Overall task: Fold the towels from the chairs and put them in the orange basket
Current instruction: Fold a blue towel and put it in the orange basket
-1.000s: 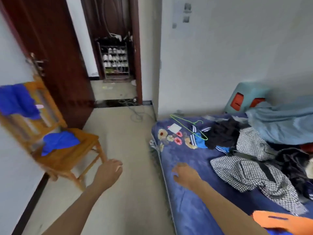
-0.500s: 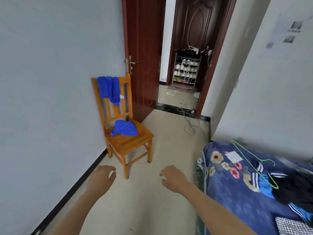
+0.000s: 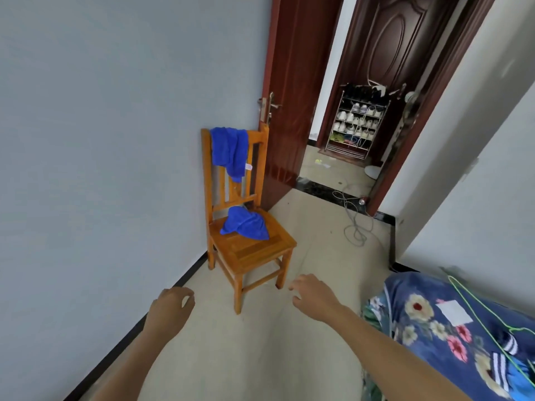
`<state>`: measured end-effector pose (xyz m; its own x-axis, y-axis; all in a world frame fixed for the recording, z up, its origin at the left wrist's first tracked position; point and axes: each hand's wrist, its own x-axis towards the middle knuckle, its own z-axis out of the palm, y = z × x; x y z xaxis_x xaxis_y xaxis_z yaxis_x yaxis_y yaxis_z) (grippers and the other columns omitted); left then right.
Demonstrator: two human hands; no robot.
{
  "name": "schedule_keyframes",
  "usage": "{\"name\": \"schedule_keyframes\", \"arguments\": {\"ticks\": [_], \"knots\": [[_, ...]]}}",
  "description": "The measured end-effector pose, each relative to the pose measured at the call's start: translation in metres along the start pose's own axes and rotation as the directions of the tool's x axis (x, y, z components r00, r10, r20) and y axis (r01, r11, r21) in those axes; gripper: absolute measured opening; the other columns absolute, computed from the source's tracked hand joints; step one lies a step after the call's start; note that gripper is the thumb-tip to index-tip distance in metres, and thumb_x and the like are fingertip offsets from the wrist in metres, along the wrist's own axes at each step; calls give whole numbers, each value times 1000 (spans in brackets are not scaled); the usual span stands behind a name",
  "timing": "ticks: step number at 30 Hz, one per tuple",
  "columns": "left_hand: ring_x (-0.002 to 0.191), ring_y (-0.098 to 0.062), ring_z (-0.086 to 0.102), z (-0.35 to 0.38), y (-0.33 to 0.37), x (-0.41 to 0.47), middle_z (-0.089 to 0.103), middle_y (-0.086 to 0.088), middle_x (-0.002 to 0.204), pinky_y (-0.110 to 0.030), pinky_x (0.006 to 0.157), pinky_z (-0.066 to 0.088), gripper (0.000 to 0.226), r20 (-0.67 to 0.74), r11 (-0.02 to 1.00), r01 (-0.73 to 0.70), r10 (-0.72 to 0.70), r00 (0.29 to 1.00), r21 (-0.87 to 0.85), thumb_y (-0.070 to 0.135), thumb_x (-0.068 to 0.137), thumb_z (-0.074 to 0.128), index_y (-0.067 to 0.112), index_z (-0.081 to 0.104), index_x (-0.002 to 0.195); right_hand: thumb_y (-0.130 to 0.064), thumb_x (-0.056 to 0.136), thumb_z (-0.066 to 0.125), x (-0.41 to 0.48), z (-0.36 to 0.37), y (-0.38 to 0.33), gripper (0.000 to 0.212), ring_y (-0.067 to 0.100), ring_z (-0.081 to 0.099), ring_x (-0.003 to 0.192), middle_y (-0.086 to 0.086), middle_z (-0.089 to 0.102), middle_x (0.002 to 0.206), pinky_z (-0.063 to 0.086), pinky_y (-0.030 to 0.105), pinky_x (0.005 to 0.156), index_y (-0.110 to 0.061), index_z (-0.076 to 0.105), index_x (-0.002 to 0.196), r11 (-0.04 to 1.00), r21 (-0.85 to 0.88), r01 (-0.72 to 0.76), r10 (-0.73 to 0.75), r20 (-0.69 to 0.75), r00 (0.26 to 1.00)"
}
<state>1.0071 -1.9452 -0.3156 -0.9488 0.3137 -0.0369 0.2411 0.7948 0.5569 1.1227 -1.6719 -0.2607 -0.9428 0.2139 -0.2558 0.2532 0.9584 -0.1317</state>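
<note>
Item 1: chair [image 3: 254, 250], orange-brown wood, slatted back, standing on the floor [image 3: 289, 357] against the grey wall [image 3: 101, 140], just beside the open door [image 3: 289, 96]

Item 2: back towel [image 3: 228, 149], bright blue, draped over the top rail of the chair at its left side, hanging down over the slats; a small white tag shows at its right edge

Item 3: seat towel [image 3: 246, 227], bright blue, lying crumpled on the rear part of the seat, touching the foot of the backrest; the front of the seat is bare wood

Item 4: left hand [image 3: 170, 308], held out over the floor near the chair's front leg, fingers loosely curled, holding nothing

Item 5: right hand [image 3: 315, 295], held out level with the left and well apart from it, fingers loosely bent, holding nothing; neither hand touches chair or towels

Item 6: bed [image 3: 419, 328], lower right, covered in a blue floral blanket; on it a white paper [image 3: 453, 312], a thin green hanger [image 3: 479, 314] just beside the paper, and a blue-and-white striped cloth [image 3: 503, 369], perhaps a garment, cut off by the frame edge

Item 7: cable [image 3: 354, 227], grey, in loose loops on the floor near the doorway threshold

Item 8: shoe rack [image 3: 357, 123], wire, several shelves of pale shoes, seen through the doorway, standing before a second dark door [image 3: 385, 47]
</note>
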Motion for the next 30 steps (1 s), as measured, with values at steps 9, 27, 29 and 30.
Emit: {"name": "schedule_keyframes", "arguments": {"ticks": [9, 27, 29, 30], "knots": [[116, -16, 50, 56, 35, 63, 60, 4, 123, -27, 96, 41, 26, 84, 999, -35, 33, 996, 26, 24, 94, 47, 19, 64, 112, -21, 94, 40, 70, -10, 61, 37, 19, 38, 125, 3, 45, 135, 35, 30, 99, -18, 48, 130, 1000, 23, 3, -4, 32, 999], [108, -19, 53, 128, 166, 242, 63, -1, 114, -25, 88, 41, 24, -13, 975, 197, -199, 980, -107, 21, 95, 47, 17, 64, 112, -23, 95, 42, 303, -60, 203, 38, 18, 37, 126, 2, 41, 138, 38, 29, 101, -17, 47, 131, 982, 71, 177, -178, 11, 984], [113, -18, 51, 130, 154, 250, 61, -1, 120, -25, 94, 40, 25, -10, 954, 278, -281, 960, -113, 20, 95, 46, 16, 63, 114, -24, 94, 43, 326, -52, 201, 37, 18, 38, 127, 2, 38, 141, 39, 30, 101, -18, 48, 131, 976, 87, 201, -206, 54, 977], [115, -18, 51, 131, 147, 256, 60, -2, 123, -26, 96, 39, 26, -16, 940, 321, -325, 946, -121, 19, 96, 46, 14, 62, 115, -24, 94, 43, 338, -47, 200, 37, 19, 39, 128, 2, 35, 143, 38, 29, 101, -18, 48, 131, 974, 92, 205, -213, 84, 974]]}}
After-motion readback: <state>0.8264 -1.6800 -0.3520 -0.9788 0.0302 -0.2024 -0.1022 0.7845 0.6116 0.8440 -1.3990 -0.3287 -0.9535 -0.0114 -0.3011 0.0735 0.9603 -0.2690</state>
